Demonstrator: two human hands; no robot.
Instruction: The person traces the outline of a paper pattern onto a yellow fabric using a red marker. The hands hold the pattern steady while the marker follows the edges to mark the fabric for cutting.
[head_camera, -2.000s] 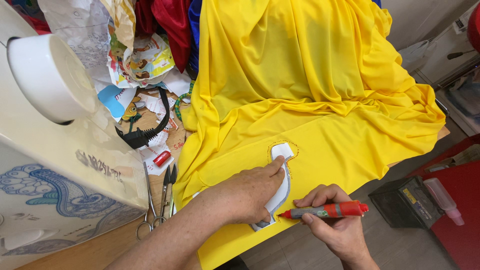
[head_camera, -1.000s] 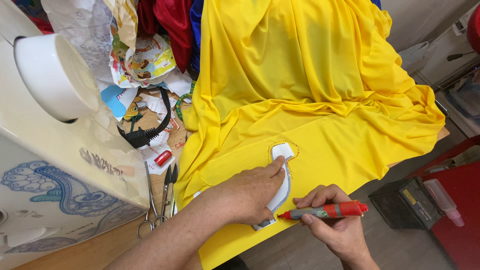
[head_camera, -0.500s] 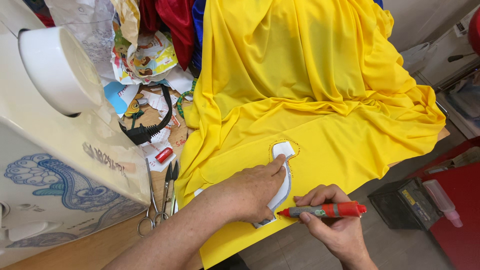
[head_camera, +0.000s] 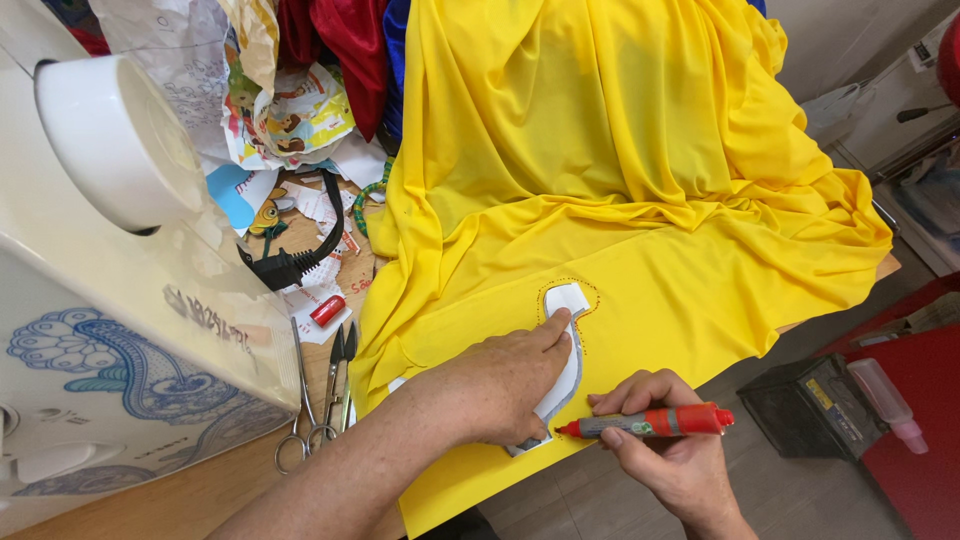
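Big cream sewing machine filling the left side, blue swirl print on its front and a round white handwheel up top. Yellow fabric next biggest, heaped at the back and spread flat toward the near edge of the wooden desk, hanging a little over that edge. Red and blue cloth bunched behind it, plus a crinkly plastic bag with printed paper.

Left hand pressed flat, fingers together, pinning a white curved paper template onto the yellow fabric near the front edge. Index finger stretched along the template's edge. Dotted red outline on the fabric just around the template's top end.

Right hand just off the front edge of the desk, grip closed around a red marker, held nearly level, tip touching the fabric right at the lower end of the template.

Smaller clutter between machine and fabric: black plug and cable, scraps of paper, a pair of silver scissors, small black thread snips just beside them, and a tiny red cap lying on the paper scraps.
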